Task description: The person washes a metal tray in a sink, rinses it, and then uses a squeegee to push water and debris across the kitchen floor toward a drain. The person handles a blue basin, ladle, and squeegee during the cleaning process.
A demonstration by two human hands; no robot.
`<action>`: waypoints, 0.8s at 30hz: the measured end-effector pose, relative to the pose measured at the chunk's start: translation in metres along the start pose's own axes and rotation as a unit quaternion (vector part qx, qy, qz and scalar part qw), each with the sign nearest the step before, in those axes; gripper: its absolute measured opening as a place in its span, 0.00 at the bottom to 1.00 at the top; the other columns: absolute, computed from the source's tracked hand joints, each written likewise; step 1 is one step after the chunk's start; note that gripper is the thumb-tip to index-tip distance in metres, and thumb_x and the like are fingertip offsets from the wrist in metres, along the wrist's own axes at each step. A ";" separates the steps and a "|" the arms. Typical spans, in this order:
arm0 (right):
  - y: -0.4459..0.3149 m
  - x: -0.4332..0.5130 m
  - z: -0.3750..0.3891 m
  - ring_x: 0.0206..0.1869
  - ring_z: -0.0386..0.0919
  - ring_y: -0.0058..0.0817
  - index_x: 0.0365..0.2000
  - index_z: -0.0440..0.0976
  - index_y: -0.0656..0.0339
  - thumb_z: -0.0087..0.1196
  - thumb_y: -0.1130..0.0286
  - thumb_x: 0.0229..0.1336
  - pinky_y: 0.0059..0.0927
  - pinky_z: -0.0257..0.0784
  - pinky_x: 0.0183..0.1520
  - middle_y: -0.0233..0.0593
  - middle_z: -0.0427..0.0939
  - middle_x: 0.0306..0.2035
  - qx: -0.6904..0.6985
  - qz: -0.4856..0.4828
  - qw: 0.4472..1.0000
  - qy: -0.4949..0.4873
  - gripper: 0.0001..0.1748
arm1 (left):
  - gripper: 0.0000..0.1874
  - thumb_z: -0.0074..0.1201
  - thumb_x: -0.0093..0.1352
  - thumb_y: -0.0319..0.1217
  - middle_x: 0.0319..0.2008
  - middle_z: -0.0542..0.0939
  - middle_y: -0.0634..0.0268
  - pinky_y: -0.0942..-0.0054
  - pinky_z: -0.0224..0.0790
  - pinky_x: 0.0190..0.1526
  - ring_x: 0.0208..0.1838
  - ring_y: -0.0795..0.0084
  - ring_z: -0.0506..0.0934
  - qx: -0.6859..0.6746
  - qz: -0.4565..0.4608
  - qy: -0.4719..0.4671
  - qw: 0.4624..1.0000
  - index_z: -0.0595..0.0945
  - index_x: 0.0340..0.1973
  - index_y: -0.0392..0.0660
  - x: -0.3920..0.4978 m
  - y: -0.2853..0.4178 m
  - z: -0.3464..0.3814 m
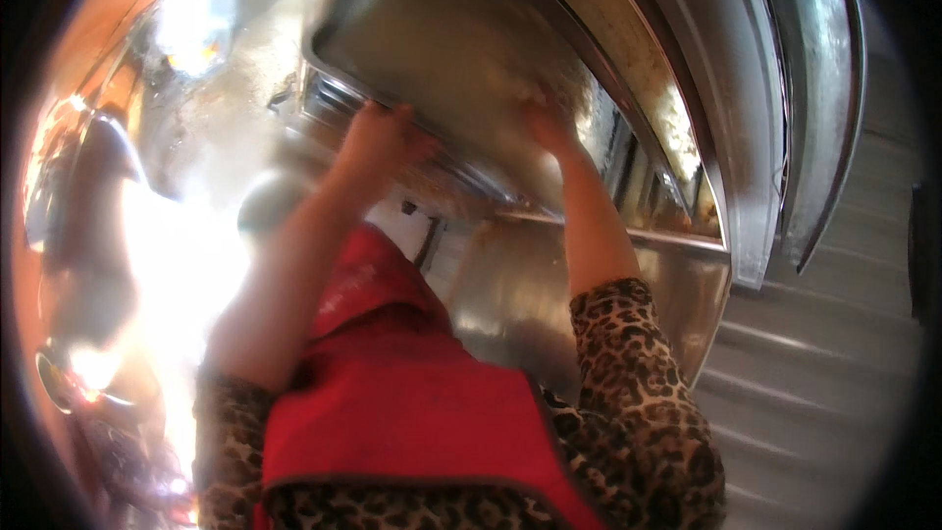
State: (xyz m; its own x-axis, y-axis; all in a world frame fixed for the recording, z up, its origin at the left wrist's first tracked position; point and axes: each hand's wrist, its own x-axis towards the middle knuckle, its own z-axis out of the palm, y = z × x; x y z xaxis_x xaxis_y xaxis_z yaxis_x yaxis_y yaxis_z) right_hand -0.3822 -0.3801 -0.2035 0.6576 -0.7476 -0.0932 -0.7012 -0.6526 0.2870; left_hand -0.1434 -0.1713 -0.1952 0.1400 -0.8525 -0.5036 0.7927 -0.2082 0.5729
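Observation:
Before me is a large rectangular metal tray (pixel 441 37) with a raised rim, blurred by movement. My left hand (pixel 386 134) is at its near rim, with the fingers bent over the edge; whether they grip it is not plain. Over the tray's right part is my right hand (pixel 546 121), smeared by motion, its fingers hard to make out. Under the tray's right side, a metal frame or rack (pixel 625 169) shows. I wear a red apron (pixel 397 412) over leopard-print sleeves.
At the upper left, a metal container with a wire handle (pixel 195 22) stands on a stained worktop (pixel 257 59). Large metal panels (pixel 736 110) curve along the right. Below my hands is a brownish metal panel (pixel 515 287). Ribbed grey flooring (pixel 795 383) lies at the lower right.

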 end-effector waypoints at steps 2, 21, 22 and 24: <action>0.017 0.009 0.018 0.66 0.58 0.41 0.56 0.70 0.47 0.52 0.48 0.56 0.41 0.55 0.66 0.44 0.60 0.65 -0.073 -0.014 0.997 0.006 0.29 | 0.16 0.37 0.74 0.29 0.42 0.76 0.50 0.64 0.79 0.45 0.41 0.57 0.80 0.004 -0.005 -0.011 1.000 0.66 0.55 0.36 -0.001 0.001 0.000; 0.152 0.008 0.088 0.71 0.46 0.49 0.68 0.46 0.46 0.45 0.35 0.53 0.45 0.45 0.70 0.52 0.47 0.69 0.163 0.136 0.971 -0.106 0.48 | 0.14 0.41 0.73 0.30 0.39 0.79 0.52 0.68 0.77 0.41 0.39 0.61 0.81 0.000 -0.004 -0.005 1.000 0.70 0.51 0.36 -0.011 0.007 0.000; 0.141 0.002 0.073 0.71 0.45 0.51 0.69 0.44 0.44 0.46 0.35 0.54 0.47 0.43 0.70 0.51 0.45 0.70 0.181 0.166 0.957 -0.157 0.48 | 0.14 0.41 0.73 0.29 0.40 0.79 0.52 0.68 0.77 0.42 0.40 0.60 0.81 0.001 -0.003 -0.005 1.000 0.70 0.51 0.36 -0.012 0.008 0.001; 0.112 -0.009 0.038 0.69 0.49 0.54 0.67 0.48 0.41 0.48 0.35 0.53 0.49 0.50 0.67 0.53 0.46 0.70 0.283 0.188 0.928 -0.151 0.47 | 0.15 0.40 0.73 0.29 0.42 0.78 0.51 0.68 0.78 0.43 0.41 0.60 0.80 -0.011 0.004 -0.014 1.000 0.69 0.52 0.36 -0.012 0.008 0.002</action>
State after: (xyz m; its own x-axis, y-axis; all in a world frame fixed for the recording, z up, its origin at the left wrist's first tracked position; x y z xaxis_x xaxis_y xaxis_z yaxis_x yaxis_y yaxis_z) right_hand -0.4770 -0.4512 -0.2072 0.2891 -0.8807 -0.3753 -0.9543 -0.2343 -0.1853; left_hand -0.1401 -0.1637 -0.1828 0.1294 -0.8676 -0.4802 0.8045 -0.1912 0.5624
